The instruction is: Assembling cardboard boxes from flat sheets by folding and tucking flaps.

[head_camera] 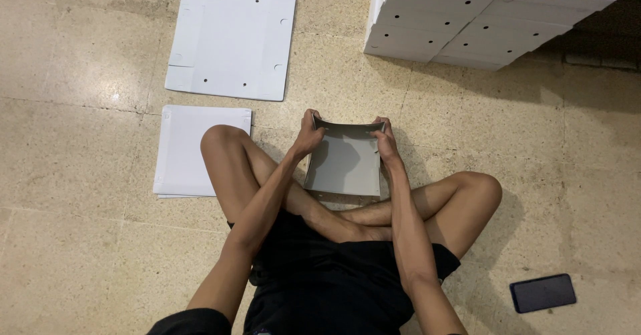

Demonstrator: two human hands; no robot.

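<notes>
Floor of beige stone tiles (80,241) fills the view, and a person sits on it with crossed bare legs and black shorts. At the top right stands a stack of white folded cardboard boxes with small round holes (467,21), well apart from the hands. At the top left lies a flat white cardboard sheet with small holes (230,41), and just below it, beside the left knee, a pile of plain flat white cardboard sheets (183,151). Between the knees, in front of the crossed shins, is a half-folded grey-white cardboard box piece (344,165), its far edge bent upward. The left hand (308,137) grips the left far corner of this piece with closed fingers, and the right hand (386,141) grips the right far corner in the same way. A dark rectangular phone (543,292) lies on the floor at the lower right.
</notes>
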